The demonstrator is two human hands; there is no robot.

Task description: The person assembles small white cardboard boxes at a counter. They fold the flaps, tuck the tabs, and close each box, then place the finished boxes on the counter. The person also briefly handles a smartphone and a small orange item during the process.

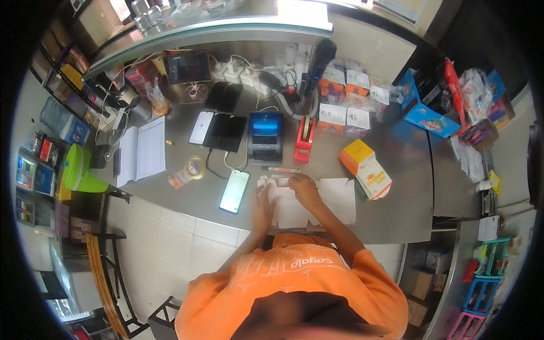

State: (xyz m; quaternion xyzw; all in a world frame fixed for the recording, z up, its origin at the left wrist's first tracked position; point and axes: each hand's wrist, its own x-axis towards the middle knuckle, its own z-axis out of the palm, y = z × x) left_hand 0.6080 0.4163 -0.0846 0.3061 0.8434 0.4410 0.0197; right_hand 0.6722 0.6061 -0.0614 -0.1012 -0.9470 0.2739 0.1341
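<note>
Left hand (262,207) lies flat, fingers spread, pinning the near-left corner of the flat white carton blank (309,201) on the steel counter (396,221), gripping nothing, with a lit phone (234,191) just left of it. Right hand (305,190) presses the blank's upper flaps, fingers curled. Looks like folding is underway; next comes a firm crease. Right of the hands, an orange-and-white box (365,168) sits closed, contents hidden.

One head-worn fisheye looks steeply down, close above the counter (396,153).
</note>
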